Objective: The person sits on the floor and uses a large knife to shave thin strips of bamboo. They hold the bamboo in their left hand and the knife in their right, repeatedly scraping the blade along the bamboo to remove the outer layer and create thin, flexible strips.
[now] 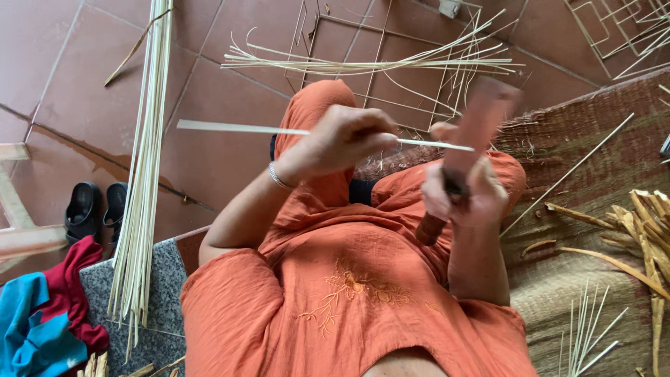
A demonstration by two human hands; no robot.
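Observation:
My left hand (342, 139) pinches a long pale bamboo strip (237, 128) that runs level from left to right in front of me. My right hand (464, 199) grips the dark wooden handle of a broad knife (481, 122), whose blurred reddish blade stands up against the strip's right end. Both hands hover above my lap, which is covered by an orange garment. A silver bangle sits on my left wrist.
A tall bundle of bamboo strips (143, 174) leans at the left. More thin strips (377, 64) lie over wire frames on the tiled floor ahead. A woven mat (593, 160) with bamboo shavings (645, 230) is at the right. Black sandals (94, 209) and cloths are at the lower left.

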